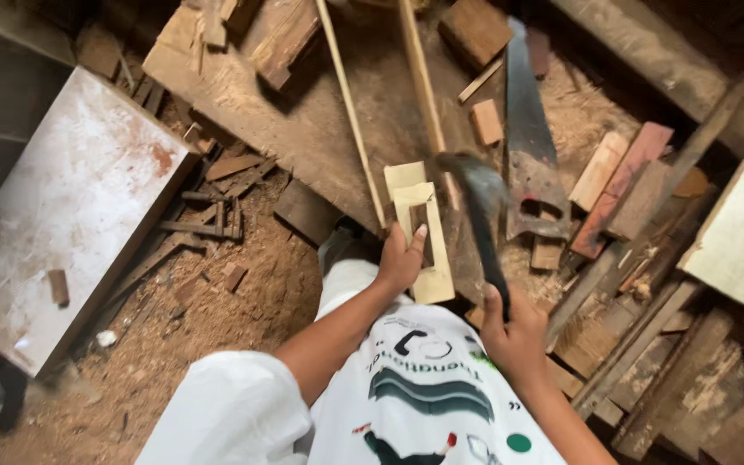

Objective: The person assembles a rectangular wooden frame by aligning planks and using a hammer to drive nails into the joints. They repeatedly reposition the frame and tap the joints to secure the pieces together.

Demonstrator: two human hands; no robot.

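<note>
Pale wooden frame (422,241) gripped by my left hand (400,258); right hand (514,336) clutches a hammer (475,207); scrap wood crowds every edge.

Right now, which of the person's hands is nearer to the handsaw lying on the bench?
The right hand, gripping a dark curved tool, sits just below the handsaw. The left hand is farther left, holding the pale slotted wood piece.

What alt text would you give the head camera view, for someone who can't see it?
A person's left hand steadies a pale wooden frame piece on a dusty plank, while the right hand swings a blurred dark-handled tool. A handsaw and wood offcuts lie nearby.
</note>
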